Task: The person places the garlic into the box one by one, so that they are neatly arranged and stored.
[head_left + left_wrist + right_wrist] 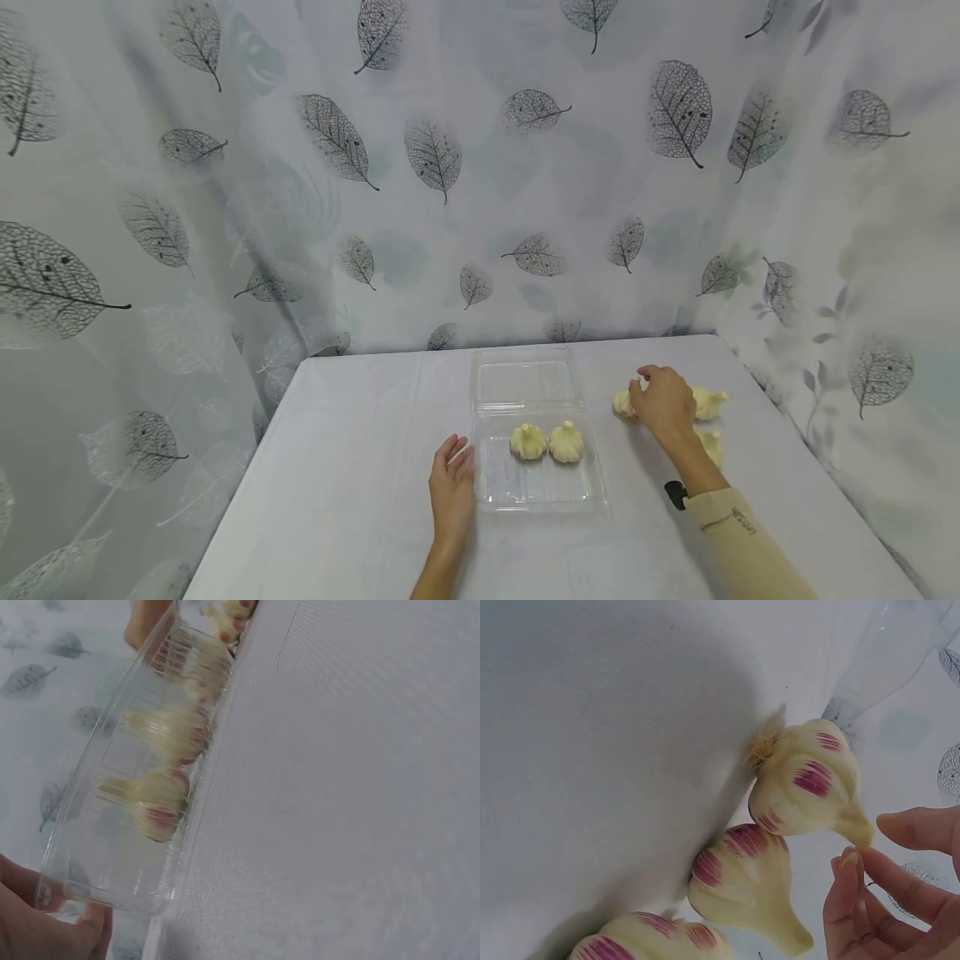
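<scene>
A clear plastic clamshell box [491, 492] lies on the table with its lid [525, 383] folded back. Two garlic bulbs [528, 442] stand side by side inside it. My left hand [453, 487] rests against the box's left side, fingers loosely bent; the left wrist view shows fingertips [91, 922] at its corner. At the right, my right hand [666, 407] reaches over a garlic bulb [810, 776] standing on the table. Thumb and fingers come around its stem tip, with a small gap showing beside the thumb.
Two more garlic bulbs, one farther back [708, 403] and one nearer [711, 447], stand right of my right hand, partly hidden by the arm. A white cloth covers the table [360, 467]. Leaf-patterned curtains [465, 167] enclose the back and sides.
</scene>
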Motion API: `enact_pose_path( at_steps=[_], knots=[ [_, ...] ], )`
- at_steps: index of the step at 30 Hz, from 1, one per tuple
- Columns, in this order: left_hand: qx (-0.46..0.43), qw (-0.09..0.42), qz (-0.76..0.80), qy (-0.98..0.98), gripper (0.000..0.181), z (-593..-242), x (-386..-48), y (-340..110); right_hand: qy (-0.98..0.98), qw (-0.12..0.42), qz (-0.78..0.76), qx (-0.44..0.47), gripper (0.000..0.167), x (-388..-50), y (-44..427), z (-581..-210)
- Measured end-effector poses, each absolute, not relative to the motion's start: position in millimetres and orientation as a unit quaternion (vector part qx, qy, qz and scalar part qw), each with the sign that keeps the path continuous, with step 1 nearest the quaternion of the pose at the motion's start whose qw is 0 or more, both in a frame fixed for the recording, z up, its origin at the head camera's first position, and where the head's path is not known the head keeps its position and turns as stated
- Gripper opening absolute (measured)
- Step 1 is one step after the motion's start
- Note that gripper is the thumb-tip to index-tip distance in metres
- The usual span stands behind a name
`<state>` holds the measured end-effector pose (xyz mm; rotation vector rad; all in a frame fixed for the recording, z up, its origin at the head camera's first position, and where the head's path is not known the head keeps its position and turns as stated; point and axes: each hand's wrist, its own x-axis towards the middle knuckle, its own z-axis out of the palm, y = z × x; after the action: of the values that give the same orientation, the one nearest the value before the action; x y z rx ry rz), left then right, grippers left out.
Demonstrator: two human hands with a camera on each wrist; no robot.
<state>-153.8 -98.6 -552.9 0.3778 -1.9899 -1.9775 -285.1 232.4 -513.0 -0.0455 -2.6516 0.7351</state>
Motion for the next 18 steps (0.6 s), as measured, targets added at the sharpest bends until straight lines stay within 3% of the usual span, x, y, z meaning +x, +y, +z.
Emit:
enact_pose_path(
  at_steps=[18],
  knots=[
    [0.124,0.168,-0.696,-0.687,0.049,-552.3,-152.9,-97.8,-0.921,0.212,0.327,0.007,0.019,-285.6,230.9,-520.4]
  ],
)
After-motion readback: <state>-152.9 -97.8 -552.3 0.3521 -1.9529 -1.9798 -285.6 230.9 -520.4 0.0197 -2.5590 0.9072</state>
